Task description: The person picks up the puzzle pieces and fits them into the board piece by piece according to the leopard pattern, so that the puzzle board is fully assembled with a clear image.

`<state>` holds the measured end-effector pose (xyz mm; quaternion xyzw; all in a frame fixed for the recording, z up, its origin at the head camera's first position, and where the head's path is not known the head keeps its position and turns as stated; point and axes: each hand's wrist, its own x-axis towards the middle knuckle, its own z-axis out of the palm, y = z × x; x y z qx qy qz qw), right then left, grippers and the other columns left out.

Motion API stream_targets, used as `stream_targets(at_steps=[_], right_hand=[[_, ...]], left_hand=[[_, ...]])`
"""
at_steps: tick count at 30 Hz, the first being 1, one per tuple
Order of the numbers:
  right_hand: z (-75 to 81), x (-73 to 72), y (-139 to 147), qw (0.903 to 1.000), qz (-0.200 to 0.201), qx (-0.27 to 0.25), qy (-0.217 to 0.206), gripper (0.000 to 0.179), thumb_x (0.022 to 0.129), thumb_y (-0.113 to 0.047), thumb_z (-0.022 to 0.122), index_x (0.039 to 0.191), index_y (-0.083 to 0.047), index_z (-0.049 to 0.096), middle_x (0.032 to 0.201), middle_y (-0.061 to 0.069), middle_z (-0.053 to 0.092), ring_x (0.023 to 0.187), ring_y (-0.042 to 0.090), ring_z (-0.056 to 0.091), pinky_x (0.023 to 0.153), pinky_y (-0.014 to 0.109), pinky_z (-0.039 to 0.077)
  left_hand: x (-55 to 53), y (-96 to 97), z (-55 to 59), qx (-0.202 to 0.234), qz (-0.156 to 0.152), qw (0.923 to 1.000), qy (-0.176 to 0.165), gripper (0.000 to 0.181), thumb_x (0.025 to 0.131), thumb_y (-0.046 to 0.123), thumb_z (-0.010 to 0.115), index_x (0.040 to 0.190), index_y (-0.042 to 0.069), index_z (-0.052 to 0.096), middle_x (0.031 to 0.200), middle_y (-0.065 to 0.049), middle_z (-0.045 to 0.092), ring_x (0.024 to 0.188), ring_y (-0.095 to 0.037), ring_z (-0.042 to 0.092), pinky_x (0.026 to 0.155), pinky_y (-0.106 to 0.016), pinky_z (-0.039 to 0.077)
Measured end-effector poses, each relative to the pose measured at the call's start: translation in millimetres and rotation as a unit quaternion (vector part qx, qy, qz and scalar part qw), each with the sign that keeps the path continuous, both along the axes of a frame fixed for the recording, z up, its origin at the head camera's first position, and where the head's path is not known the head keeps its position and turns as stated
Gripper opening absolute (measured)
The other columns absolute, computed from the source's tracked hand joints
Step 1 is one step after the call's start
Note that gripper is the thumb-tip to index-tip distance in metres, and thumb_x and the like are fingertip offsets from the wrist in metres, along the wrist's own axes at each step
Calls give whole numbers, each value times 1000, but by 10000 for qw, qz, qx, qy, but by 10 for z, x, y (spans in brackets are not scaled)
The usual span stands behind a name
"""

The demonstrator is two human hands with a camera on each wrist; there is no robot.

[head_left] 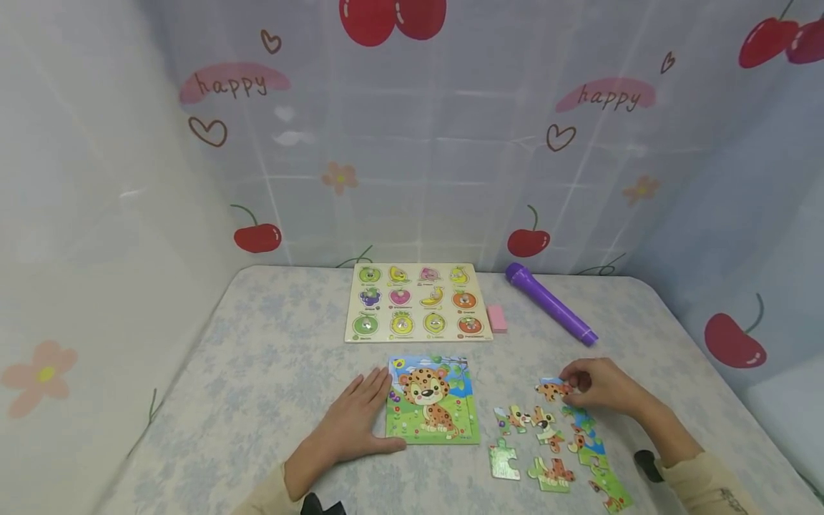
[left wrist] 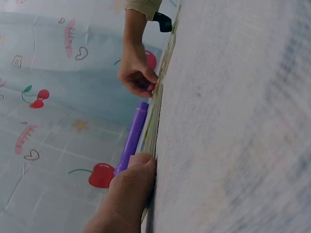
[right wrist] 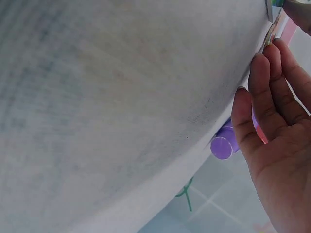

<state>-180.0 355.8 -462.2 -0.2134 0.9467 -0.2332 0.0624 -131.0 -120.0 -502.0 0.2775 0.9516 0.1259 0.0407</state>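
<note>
At three o'clock from the leopard picture (head_left: 430, 404), the right hand (head_left: 601, 387) pinches a spotted puzzle piece (head_left: 551, 390); at nine o'clock, the left hand (head_left: 357, 418) lies with fingers extended, touching the picture's edge.

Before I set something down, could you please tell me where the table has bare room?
The widest bare patch of the table lies left of the fruit board and the left hand. Another lies right of the purple microphone, toward the table's right edge. It is crowded right of the leopard picture, where puzzle pieces lie near the right hand.
</note>
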Motion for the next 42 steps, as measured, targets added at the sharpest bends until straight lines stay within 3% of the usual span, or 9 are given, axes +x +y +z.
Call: stream_targets(at_steps=[11, 23, 31, 42], right_hand=[[18, 15, -46, 9986, -96, -143, 509, 14, 77, -19, 80, 84, -13, 70, 68, -13, 57, 61, -5, 45, 53, 18, 42], [61, 18, -49, 9996, 154, -9, -249, 32, 78, -26, 81, 102, -7, 71, 85, -8, 66, 73, -3, 55, 62, 20, 50], [173, -59, -120, 9960, 456, 231, -730, 30, 75, -22, 83, 98, -8, 70, 80, -8, 62, 68, -2, 51, 60, 20, 48], [155, -41, -77, 9960, 242, 120, -856, 33, 72, -28, 85, 93, -10, 67, 75, -6, 60, 65, -3, 51, 59, 20, 48]], left_hand=[[-7, -7, 4, -16, 5, 10000, 57, 114, 76, 86, 46, 156, 8, 21, 164, -8, 19, 152, -24, 18, 123, -46, 20], [-14, -15, 18, -49, 8, 10000, 46, 114, 76, 86, 47, 156, 8, 21, 164, -7, 20, 152, -24, 18, 123, -46, 21], [-21, -4, 14, 10, -23, 10000, 30, 114, 76, 85, 47, 156, 8, 21, 164, -7, 19, 152, -24, 17, 123, -46, 20], [-15, -8, -31, -43, -12, 10000, 48, 115, 76, 87, 44, 156, 9, 20, 164, -6, 17, 152, -23, 17, 123, -45, 20]])
